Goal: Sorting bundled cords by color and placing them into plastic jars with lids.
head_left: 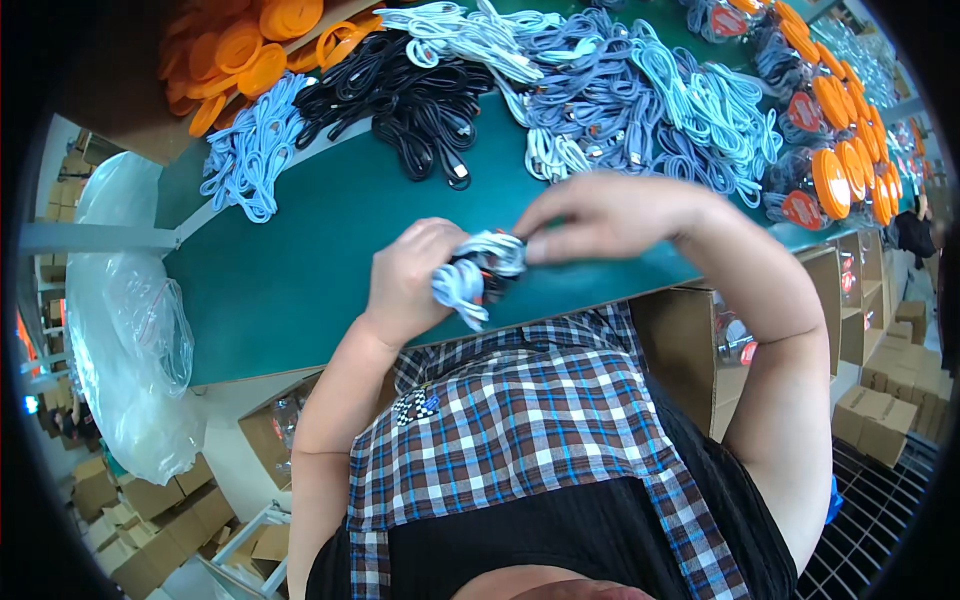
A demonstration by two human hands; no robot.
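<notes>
My left hand (412,275) is closed around a small bunch of coiled cables (462,285), pale blue, white and black, with small orange bits among them. It holds the bunch above the green table near its front edge. From the right, my right hand (590,222) reaches to the bunch, blurred by motion. Its thumb and fingertips come together in a pinch at the dark right side of the bunch; what lies between them I cannot make out.
Along the far side of the green table (290,290) lie piles of black cables (400,95), light-blue cables (255,150) and grey-blue cables (590,90). A cardboard box of orange discs (240,45) stands far left. Packs with orange lids (830,185) line the right; clear plastic bags (130,330) hang left.
</notes>
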